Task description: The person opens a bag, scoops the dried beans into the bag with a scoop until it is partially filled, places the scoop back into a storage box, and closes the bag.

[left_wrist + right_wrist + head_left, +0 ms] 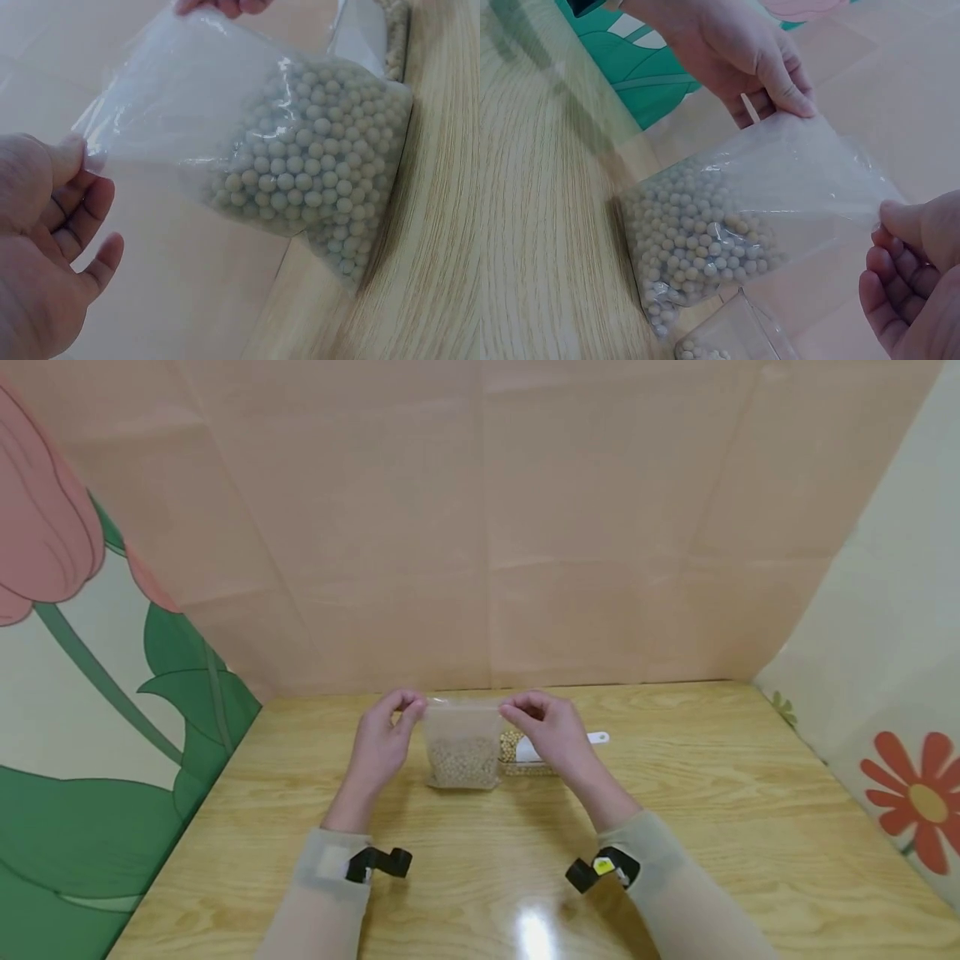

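A clear plastic bag [463, 752] stands upright on the table, its lower half filled with small round pale beads [322, 150]. My left hand [382, 735] pinches the bag's top left corner between thumb and forefinger. At the opposite top corner, my right hand [551, 731] pinches the film the same way. The bag's upper part is stretched between both hands, and its bottom rests on the wood. Behind my right hand is a clear container [739, 330] with similar beads inside, partly hidden by that hand in the head view.
A white handle [598, 737] sticks out to the right at the container. The wooden table [712, 827] runs back to a pink covered wall [480, 527]. Painted flower panels stand at the left [82, 693] and right [900, 635].
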